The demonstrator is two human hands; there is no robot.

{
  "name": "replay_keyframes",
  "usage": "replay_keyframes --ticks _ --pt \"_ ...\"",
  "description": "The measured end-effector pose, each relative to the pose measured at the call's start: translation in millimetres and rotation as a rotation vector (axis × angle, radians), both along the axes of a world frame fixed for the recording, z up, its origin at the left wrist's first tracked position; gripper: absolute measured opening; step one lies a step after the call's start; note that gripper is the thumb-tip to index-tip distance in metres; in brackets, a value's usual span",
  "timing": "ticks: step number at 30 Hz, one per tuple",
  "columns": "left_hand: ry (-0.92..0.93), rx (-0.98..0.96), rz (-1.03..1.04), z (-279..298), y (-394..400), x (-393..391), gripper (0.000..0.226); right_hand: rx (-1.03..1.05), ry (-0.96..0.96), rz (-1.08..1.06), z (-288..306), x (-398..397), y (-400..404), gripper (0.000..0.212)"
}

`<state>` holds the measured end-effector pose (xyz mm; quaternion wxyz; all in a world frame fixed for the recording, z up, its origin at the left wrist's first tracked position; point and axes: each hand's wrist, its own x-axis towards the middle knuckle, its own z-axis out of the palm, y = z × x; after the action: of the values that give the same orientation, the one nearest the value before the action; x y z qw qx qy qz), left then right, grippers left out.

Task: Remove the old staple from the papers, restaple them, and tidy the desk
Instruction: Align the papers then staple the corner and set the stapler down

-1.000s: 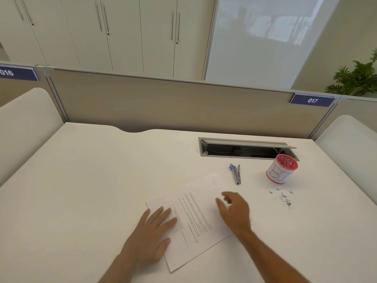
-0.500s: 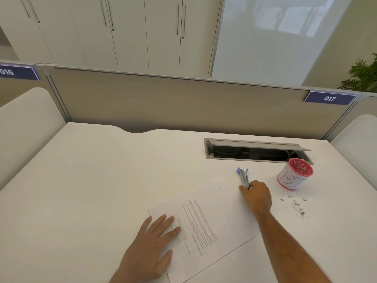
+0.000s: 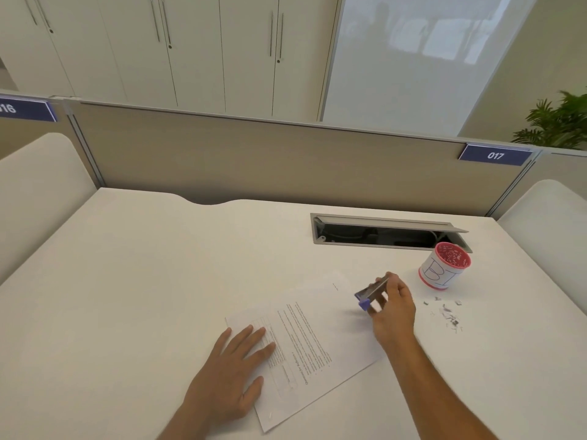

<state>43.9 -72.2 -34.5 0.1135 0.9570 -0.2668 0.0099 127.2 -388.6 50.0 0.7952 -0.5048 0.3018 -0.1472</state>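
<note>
- Right hand (image 3: 394, 308) grips the stapler (image 3: 371, 291), fingers curled round it, lifting it off the desk (image 3: 133, 281) over the far right corner of the papers (image 3: 313, 338).
- Its purple end points toward me and to the left; the metal end sits under my thumb.
- My left hand (image 3: 233, 369) lies flat with straight fingers, pressing the near left part of the papers down.
- I see the papers lying at an angle on the desk, printed side up.
- Small staple scraps (image 3: 446, 315) lie scattered on the desk just right of my right hand.
- Beyond the scraps stands a red-rimmed cup (image 3: 444, 268), near the open cable slot (image 3: 381, 235).
- A blue tag (image 3: 495, 155) on the divider reads 017.
</note>
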Motion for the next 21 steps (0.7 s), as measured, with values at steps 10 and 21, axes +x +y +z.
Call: replay_keyframes --ticks 10,21 --pt "0.043 0.012 0.020 5.2 -1.7 0.3 0.063 -0.192 0.333 0.650 -7.4 -94.8 63.4 0.015" --pt "0.175 0.054 -0.076 12.5 5.5 4.9 0.098 -1.204 0.062 1.009 -31.5 -147.7 93.4 0.029"
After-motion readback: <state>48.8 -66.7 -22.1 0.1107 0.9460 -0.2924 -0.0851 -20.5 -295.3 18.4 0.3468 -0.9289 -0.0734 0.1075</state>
